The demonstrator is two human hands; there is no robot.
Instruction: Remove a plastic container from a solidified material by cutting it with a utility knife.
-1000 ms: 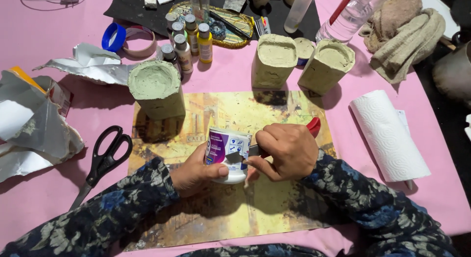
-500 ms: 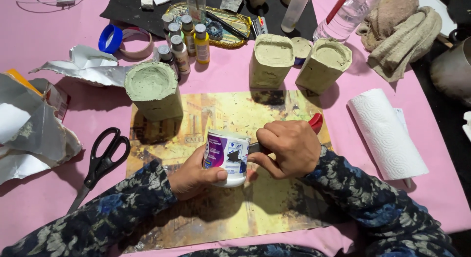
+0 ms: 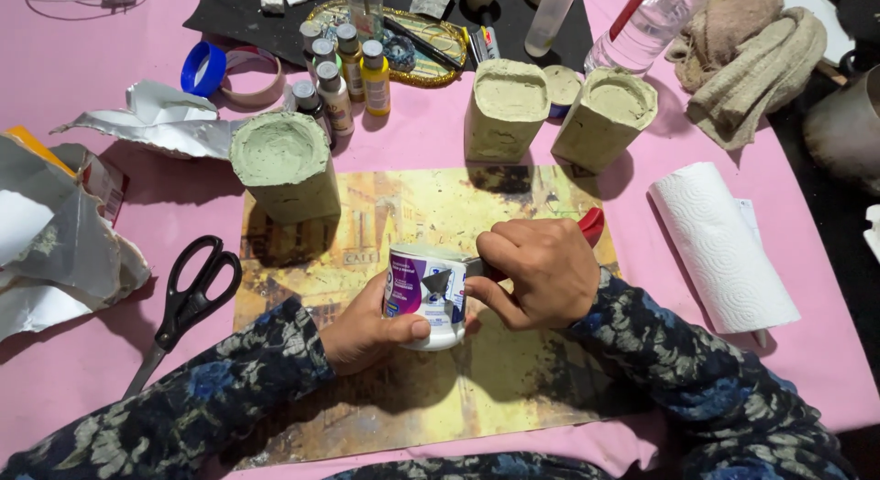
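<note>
Fingers [image 3: 403,331] grip tub [image 3: 426,295] mid-placemat [image 3: 302,260], clear all round.

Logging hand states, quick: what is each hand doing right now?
Left hand: closed around the small white tub.
Right hand: closed on a red-handled tool, its tip at the tub.

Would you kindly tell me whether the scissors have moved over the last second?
No. The scissors lie at the mat's left edge, as before.
</note>
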